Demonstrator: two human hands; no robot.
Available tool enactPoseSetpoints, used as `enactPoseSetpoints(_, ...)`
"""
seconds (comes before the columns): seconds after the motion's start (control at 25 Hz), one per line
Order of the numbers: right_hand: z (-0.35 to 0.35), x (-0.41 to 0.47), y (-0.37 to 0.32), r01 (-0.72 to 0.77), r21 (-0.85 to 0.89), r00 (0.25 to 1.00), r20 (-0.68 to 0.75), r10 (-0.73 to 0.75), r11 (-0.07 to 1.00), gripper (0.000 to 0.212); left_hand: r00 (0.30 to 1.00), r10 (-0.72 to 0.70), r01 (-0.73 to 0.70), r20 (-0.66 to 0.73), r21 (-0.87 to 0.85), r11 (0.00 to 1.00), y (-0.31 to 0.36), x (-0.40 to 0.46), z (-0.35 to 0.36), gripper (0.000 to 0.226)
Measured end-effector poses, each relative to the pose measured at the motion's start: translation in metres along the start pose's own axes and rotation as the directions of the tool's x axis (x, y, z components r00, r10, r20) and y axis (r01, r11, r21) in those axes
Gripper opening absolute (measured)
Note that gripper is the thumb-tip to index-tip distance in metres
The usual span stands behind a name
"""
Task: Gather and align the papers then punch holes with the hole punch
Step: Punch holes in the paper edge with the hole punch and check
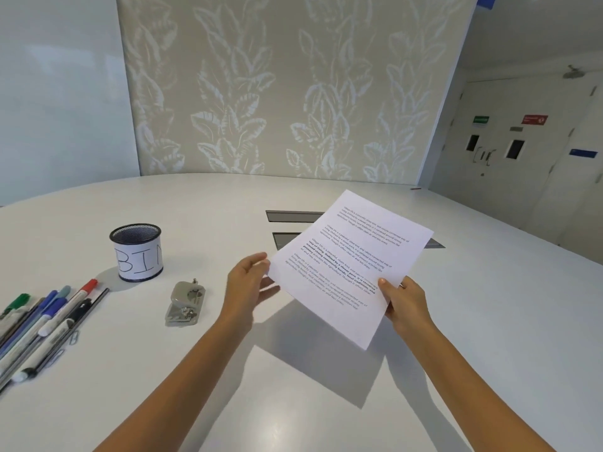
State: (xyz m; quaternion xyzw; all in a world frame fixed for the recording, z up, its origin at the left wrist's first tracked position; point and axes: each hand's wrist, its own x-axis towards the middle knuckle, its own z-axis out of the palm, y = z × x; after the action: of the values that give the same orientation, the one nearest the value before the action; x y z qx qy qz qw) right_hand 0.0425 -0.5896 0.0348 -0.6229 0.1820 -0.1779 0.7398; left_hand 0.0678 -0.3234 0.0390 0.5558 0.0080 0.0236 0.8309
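Papers (350, 261) hang above the counter (489, 321), right of the hole punch (186, 303), pinched by left hand (246, 283) and right hand (406, 301).

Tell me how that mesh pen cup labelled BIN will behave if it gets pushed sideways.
The mesh pen cup looks light, since its wire wall appears thin and nothing shows above its rim. It would probably slide on the smooth white table rather than grip. Pushed near the rim, it might tip and then roll, being round.
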Motion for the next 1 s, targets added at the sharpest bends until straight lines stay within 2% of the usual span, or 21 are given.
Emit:
enactPoseSetpoints(0.08,-0.001,0.0,0.006,-0.033,-0.023,0.998,0.044,0.034,0.999,0.022,0.989,0.14,-0.121,-0.042,0.297,0.947,0.011,0.006,-0.025,0.024)
enactPoseSetpoints(0.12,0.0,0.0,0.009,-0.053,-0.047,0.996,0.07,0.056,0.997,0.023,0.973,0.226,-0.178,-0.039,0.495,0.85,0.016,0.01,-0.039,0.024)
enactPoseSetpoints(0.2,0.005,0.001,0.016,-0.092,-0.115,0.988,0.112,0.105,0.989,0.023,0.944,0.331,-0.186,0.006,0.835,0.518,0.026,0.021,-0.07,0.026)
enactPoseSetpoints(0.24,0.008,0.001,0.021,-0.109,-0.149,0.983,0.132,0.129,0.983,0.021,0.945,0.325,-0.144,0.015,0.914,0.378,0.03,0.025,-0.084,0.029)
enactPoseSetpoints(0.28,0.012,0.0,0.025,-0.121,-0.181,0.977,0.152,0.149,0.976,0.019,0.955,0.298,-0.096,0.004,0.951,0.293,0.033,0.029,-0.097,0.031)
enactPoseSetpoints(0.36,0.021,-0.003,0.033,-0.128,-0.233,0.968,0.182,0.172,0.964,0.015,0.971,0.232,0.002,-0.051,0.978,0.207,0.034,0.032,-0.117,0.036)
enactPoseSetpoints(0.44,0.031,-0.006,0.04,-0.118,-0.264,0.962,0.209,0.177,0.957,0.016,0.98,0.171,0.066,-0.1,0.979,0.192,0.033,0.033,-0.129,0.04)
enactPoseSetpoints(0.6,0.055,-0.013,0.049,-0.056,-0.335,0.953,0.262,0.15,0.94,0.021,0.989,0.012,0.135,-0.149,0.928,0.347,0.036,0.041,-0.147,0.034)
enactPoseSetpoints(0.76,0.078,-0.024,0.056,0.021,-0.383,0.955,0.281,0.095,0.923,0.019,0.986,-0.126,0.153,-0.113,0.913,0.378,0.04,0.042,-0.154,0.028)
enactPoseSetpoints(1.0,0.094,-0.037,0.06,0.086,-0.413,0.962,0.27,0.031,0.907,0.016,0.97,-0.244,0.148,-0.025,0.855,0.497,0.04,0.038,-0.15,0.02)
